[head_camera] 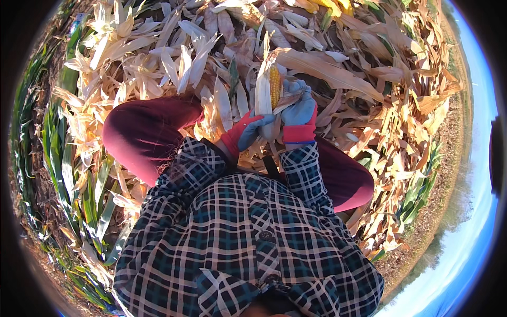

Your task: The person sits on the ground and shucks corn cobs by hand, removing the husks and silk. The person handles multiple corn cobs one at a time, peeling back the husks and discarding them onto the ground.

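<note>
An ear of yellow corn (275, 88) stands roughly upright between my hands, its kernels bared on the side facing right. Pale dry husk (262, 92) still covers its left side. My left hand (250, 128), in a red and grey-blue work glove, closes around the husked base of the ear. On the ear's right side, my right hand (299, 107), gloved alike, has its fingers curled on a strip of brownish husk (288, 100) that hangs away from the kernels.
Dry husks and leaves (130, 51) lie piled in front and on both sides. My bent legs (146, 130) flank the work area. Bright yellow corn (332, 6) shows at the top edge. Green leaves (59, 158) lie at the left, and open field (455, 130) runs along the right.
</note>
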`<state>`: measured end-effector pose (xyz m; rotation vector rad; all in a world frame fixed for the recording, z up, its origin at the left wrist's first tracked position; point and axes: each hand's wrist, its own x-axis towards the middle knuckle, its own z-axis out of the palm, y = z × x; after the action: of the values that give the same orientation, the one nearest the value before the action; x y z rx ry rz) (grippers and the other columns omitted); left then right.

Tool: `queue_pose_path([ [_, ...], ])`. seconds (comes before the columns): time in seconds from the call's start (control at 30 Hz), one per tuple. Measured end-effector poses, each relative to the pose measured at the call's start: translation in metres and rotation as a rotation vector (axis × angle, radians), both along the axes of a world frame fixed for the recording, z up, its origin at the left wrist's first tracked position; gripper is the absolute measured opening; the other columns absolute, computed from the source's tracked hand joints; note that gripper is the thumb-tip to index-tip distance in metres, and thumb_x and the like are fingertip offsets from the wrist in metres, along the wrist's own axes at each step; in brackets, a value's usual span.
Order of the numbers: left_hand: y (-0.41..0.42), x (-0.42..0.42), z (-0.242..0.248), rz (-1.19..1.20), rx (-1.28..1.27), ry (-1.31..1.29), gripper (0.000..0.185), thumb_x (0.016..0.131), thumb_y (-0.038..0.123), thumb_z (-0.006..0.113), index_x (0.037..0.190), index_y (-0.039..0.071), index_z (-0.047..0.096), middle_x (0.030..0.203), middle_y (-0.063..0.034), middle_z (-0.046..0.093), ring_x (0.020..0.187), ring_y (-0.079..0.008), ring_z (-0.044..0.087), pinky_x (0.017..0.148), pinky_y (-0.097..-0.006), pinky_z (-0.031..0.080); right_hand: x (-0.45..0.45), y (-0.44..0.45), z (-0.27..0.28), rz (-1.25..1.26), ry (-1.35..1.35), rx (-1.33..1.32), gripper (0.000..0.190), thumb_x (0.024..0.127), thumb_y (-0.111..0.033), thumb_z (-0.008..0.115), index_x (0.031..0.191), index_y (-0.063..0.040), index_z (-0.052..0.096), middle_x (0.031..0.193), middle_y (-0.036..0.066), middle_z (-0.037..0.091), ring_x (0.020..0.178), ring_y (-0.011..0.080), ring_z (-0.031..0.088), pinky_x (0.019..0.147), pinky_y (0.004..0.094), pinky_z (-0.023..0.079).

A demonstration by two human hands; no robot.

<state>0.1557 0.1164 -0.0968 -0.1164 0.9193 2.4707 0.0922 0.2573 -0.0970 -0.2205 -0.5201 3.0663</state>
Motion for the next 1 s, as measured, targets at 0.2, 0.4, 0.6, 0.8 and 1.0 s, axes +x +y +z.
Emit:
queue_pose_path([
  [0.2, -0.006, -0.043, -0.043, 0.566, -0.746, 0.329, 0.057, 0.085, 0.018, 0.067, 0.134, 0.002, 0.042, 0.125, -0.0136, 0.055, 0.112, -0.0199, 0.055, 0.097, -0.0332, 0.044, 0.006, -0.039, -0.02, 0.064, -0.078, -0.031, 0.019, 0.097, -0.013, 0.041, 0.087, -0.004, 0.053, 0.078, 0.006, 0.058, 0.072, 0.0195, 0.055, 0.081, 0.0353, 0.05],
  [0.4, -0.041, -0.042, -0.081, 0.178, -0.96, 0.717, 0.042, 0.093, 0.016, 0.053, 0.132, 0.003, 0.046, 0.128, -0.0132, 0.055, 0.115, -0.023, 0.054, 0.101, -0.0349, 0.041, 0.028, -0.042, -0.028, 0.242, -0.232, -0.132, 0.029, 0.099, -0.034, 0.046, 0.088, -0.009, 0.057, 0.075, -0.001, 0.058, 0.059, 0.0112, 0.052, 0.066, 0.0309, 0.051],
  [0.6, -0.015, -0.027, -0.068, 0.098, -0.458, 0.29, 0.036, 0.093, 0.028, 0.057, 0.113, -0.001, 0.062, 0.107, -0.0083, 0.065, 0.093, -0.0131, 0.061, 0.084, -0.0291, 0.049, 0.019, -0.043, -0.029, 0.195, -0.164, 0.076, 0.03, 0.099, -0.036, 0.046, 0.091, -0.01, 0.058, 0.071, -0.003, 0.056, 0.058, 0.0115, 0.051, 0.062, 0.0293, 0.048],
  [0.8, -0.041, -0.07, -0.123, 0.329, -0.534, -0.325, 0.032, 0.083, 0.029, 0.067, 0.102, 0.003, 0.065, 0.08, -0.0089, 0.064, 0.069, -0.0202, 0.062, 0.065, -0.0335, 0.052, 0.06, -0.036, -0.026, 0.446, -0.347, 0.293, 0.031, 0.1, -0.037, 0.044, 0.083, -0.012, 0.05, 0.062, -0.006, 0.042, 0.047, 0.0059, 0.035, 0.047, 0.0238, 0.032],
  [1.0, -0.044, -0.063, -0.131, 0.398, -0.793, -0.239, 0.043, 0.07, 0.039, 0.074, 0.093, 0.003, 0.07, 0.088, -0.0135, 0.065, 0.075, -0.0238, 0.063, 0.069, -0.0368, 0.051, 0.123, -0.017, 0.03, 0.485, -0.265, 0.502, 0.033, 0.1, -0.038, 0.044, 0.081, -0.012, 0.048, 0.061, -0.005, 0.04, 0.045, 0.0052, 0.033, 0.044, 0.0223, 0.032],
])
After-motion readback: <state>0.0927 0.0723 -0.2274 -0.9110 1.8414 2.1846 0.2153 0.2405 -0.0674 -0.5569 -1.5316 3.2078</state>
